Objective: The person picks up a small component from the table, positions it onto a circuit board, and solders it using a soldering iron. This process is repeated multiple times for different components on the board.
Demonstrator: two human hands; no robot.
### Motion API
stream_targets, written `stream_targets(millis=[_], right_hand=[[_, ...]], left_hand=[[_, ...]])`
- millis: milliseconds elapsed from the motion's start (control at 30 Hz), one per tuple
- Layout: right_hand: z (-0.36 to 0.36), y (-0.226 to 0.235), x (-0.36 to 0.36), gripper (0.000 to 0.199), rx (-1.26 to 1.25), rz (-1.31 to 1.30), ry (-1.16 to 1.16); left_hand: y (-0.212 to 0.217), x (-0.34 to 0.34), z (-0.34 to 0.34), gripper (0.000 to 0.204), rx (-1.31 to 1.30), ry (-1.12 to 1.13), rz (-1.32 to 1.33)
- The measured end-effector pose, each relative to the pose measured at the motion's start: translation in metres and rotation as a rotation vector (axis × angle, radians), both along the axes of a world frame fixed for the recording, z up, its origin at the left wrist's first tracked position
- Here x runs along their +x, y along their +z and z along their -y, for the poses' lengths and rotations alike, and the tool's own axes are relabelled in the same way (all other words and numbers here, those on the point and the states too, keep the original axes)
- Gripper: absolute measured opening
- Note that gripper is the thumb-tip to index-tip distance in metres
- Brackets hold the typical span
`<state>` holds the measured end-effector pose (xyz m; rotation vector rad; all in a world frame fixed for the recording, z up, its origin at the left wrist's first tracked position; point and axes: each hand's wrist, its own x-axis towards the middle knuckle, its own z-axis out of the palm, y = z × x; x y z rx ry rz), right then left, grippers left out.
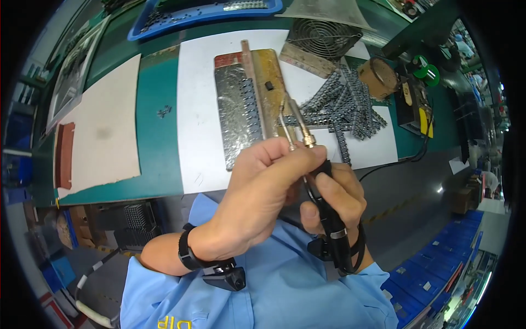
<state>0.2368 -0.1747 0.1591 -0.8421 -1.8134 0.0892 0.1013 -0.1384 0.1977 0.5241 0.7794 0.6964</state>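
Note:
My right hand (335, 198) grips the black handle of a soldering iron (323, 181), whose metal tip (295, 112) points up and away over the bench. My left hand (262, 189), with a black strap at the wrist, sits against the right one and pinches a thin bent solder wire (282, 122). The wire's end lies close beside the iron's tip. Just beyond the tip lies a metal fixture plate (241, 109) with a brass-coloured strip carrying a small black chip (269, 86).
The plate rests on a white mat (197, 109) on a green bench. Grey component strips (350, 104) are piled at the right, with a fan (323, 37), brown tape roll (378, 77), green spool (427, 71) and soldering station (413, 104). A blue tray (164, 22) and cardboard sheet (104, 126) lie left.

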Motion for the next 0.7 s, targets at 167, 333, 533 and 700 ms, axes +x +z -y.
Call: stream_targets(millis=[167,333,533,700], right_hand=[[0.027,-0.002,-0.024,0.039,-0.058,-0.043,-0.034],[0.036,-0.009,-0.031,0.052,-0.204,-0.166,-0.098],[0.01,-0.011,-0.071,0.06,-0.291,-0.298,-0.195],[-0.018,-0.016,-0.094,0.058,-0.355,-0.201,-0.148]], left_hand=[[0.003,-0.027,0.024,0.018,0.034,-0.009,0.008],[-0.006,-0.088,0.028,0.028,0.166,0.256,-0.03],[-0.063,-0.207,-0.05,0.025,0.669,0.457,-0.917],[-0.08,-0.236,-0.102,0.021,0.83,0.194,-1.374]])
